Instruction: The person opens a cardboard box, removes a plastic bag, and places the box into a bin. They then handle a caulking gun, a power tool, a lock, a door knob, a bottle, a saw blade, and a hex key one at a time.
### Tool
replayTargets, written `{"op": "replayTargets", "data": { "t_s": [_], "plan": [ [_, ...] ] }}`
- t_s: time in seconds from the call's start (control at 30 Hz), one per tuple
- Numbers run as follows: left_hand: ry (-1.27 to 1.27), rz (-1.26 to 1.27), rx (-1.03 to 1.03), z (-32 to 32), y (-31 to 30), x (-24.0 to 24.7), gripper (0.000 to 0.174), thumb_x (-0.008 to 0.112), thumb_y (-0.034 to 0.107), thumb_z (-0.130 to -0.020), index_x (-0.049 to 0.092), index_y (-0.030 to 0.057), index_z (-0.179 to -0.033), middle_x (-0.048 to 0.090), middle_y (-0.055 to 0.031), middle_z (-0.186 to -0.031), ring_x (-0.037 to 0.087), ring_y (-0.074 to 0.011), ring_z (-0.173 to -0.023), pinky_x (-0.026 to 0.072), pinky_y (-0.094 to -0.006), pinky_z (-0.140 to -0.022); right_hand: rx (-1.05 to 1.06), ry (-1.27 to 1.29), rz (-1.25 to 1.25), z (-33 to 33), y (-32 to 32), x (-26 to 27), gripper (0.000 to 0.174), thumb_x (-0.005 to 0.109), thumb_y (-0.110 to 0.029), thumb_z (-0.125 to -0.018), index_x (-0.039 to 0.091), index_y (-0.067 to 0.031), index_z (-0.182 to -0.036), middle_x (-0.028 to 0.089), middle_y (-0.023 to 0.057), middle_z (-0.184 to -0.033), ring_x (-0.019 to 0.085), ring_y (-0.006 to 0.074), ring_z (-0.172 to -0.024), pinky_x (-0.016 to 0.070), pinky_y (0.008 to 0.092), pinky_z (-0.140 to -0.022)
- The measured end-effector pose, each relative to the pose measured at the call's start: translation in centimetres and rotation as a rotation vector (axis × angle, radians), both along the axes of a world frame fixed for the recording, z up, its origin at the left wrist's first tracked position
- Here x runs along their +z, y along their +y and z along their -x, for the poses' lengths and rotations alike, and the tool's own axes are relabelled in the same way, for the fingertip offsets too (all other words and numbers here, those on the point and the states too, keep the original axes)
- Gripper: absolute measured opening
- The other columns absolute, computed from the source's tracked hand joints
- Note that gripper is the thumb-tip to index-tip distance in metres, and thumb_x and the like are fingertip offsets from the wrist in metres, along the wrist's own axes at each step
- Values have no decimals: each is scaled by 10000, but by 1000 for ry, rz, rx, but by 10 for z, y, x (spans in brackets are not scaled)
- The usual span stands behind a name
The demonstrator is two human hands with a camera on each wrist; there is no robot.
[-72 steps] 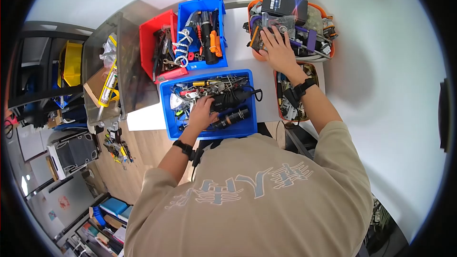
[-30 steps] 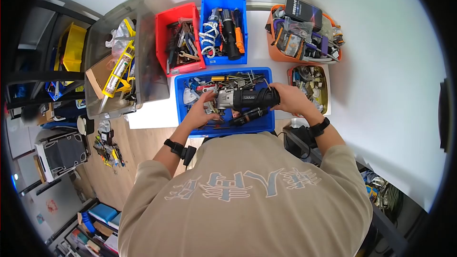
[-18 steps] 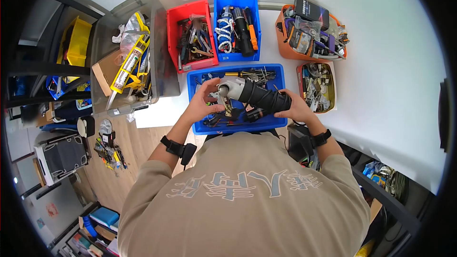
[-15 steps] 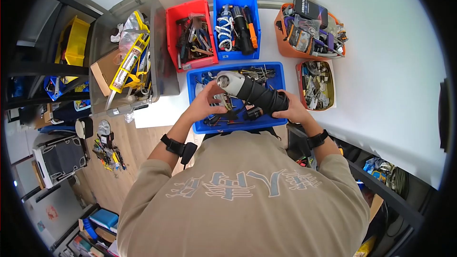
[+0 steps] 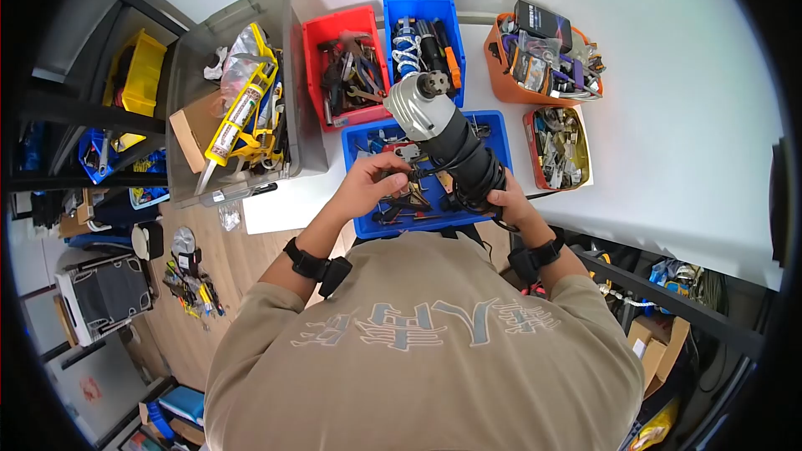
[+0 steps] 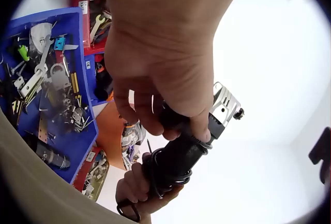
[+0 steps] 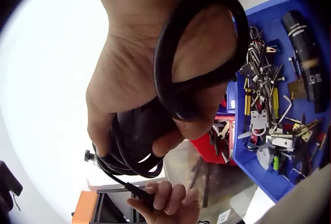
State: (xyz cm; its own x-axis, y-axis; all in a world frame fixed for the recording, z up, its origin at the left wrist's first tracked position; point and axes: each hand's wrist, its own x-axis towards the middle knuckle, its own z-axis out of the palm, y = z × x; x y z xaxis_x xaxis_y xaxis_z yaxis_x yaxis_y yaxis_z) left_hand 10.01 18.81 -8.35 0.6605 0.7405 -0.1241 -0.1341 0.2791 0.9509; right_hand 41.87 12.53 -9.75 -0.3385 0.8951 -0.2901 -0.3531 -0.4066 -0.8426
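Observation:
An angle grinder (image 5: 451,138) with a silver head and black body is held tilted above the blue bin (image 5: 503,127), its head pointing up and away. My right hand (image 5: 514,203) grips the rear of the body, where the black power cord (image 7: 120,149) is wound round it. My left hand (image 5: 368,188) pinches a black plug-like end (image 7: 140,194) of that cord beside the body. No disc shows on the spindle (image 6: 238,113). Below, the bin holds a black cylindrical tool (image 7: 309,58), hex keys, screws and metal bits.
Behind the bin stand a red bin (image 5: 313,58) of pliers and wrenches and a second blue bin (image 5: 418,7) with a rope. An orange basket (image 5: 510,83) and a tin (image 5: 535,171) are at right. A grey box (image 5: 309,138) with a caulking gun stands left.
Both hands came to the grinder in the blue bin and lifted it. Its head has swung up and away, and my left hand has moved from beside the head to the cord's end.

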Motion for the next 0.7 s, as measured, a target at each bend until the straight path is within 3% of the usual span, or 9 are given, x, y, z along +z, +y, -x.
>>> {"op": "replayTargets", "data": {
  "t_s": [0.07, 0.17, 0.23, 0.3, 0.33, 0.47, 0.53, 0.7],
  "plan": [
    [-24, -113, 107, -1, 2, 0, 315, 704, 294, -987, 650, 27, -1145, 679, -31, -993, 611, -101, -851, 489, -264, -756, -41, 23, -17, 11, -5, -2, 717, 899, -386, -716, 591, -14, -1246, 677, 37, -921, 625, 105, -700, 481, 238, -530],
    [-14, -122, 206, -2, 3, -6, 298, 683, 234, -1010, 626, 25, -1214, 674, -31, -1046, 628, -108, -945, 499, -268, -860, -115, 70, 8, 27, -2, 9, 655, 889, -388, -737, 596, -31, -1201, 668, 40, -890, 623, 111, -670, 461, 244, -498],
    [45, -91, 227, 4, 4, -9, 307, 672, 242, -1017, 615, 27, -1229, 678, -37, -1050, 631, -113, -944, 505, -271, -861, -148, 91, 43, 35, 5, 18, 603, 881, -378, -757, 598, -42, -1171, 662, 40, -872, 619, 113, -649, 454, 248, -487],
    [106, -57, 253, 14, 2, -13, 316, 661, 250, -1024, 603, 30, -1243, 682, -43, -1055, 635, -118, -942, 512, -275, -862, -228, -138, 22, 42, 29, 24, 586, 845, -417, -809, 577, -51, -1179, 660, 90, -872, 599, 138, -567, 411, 254, -438],
    [148, -67, 288, 20, 0, -15, 308, 655, 253, -1028, 608, 28, -1233, 686, -50, -1065, 638, -118, -941, 518, -279, -848, -314, -230, -4, 49, 42, 26, 427, 818, -332, -865, 595, -43, -1088, 644, 49, -807, 594, 112, -556, 438, 248, -458],
    [286, -59, 369, 54, -16, -23, 261, 646, 232, -1028, 625, 28, -1189, 712, -65, -1065, 663, -123, -906, 521, -279, -776, -417, -281, 36, 60, 110, -3, 469, 830, -377, -848, 603, -31, -1068, 644, 54, -765, 605, 117, -550, 436, 248, -448],
    [343, -42, 401, 71, -26, -31, 249, 647, 226, -1026, 631, 31, -1180, 719, -62, -1057, 669, -126, -890, 514, -274, -761, -532, -422, 44, 62, 146, -18, 463, 847, -406, -821, 632, -23, -968, 645, 58, -696, 619, 131, -534, 445, 258, -450],
    [443, 64, 572, 102, -57, -47, 229, 643, 220, -1022, 642, 40, -1164, 734, -53, -1032, 675, -128, -858, 502, -269, -737, -537, -624, 59, 57, 225, -49, 511, 862, -472, -790, 633, -15, -809, 642, 84, -647, 613, 150, -488, 411, 277, -405]
  ]
}}
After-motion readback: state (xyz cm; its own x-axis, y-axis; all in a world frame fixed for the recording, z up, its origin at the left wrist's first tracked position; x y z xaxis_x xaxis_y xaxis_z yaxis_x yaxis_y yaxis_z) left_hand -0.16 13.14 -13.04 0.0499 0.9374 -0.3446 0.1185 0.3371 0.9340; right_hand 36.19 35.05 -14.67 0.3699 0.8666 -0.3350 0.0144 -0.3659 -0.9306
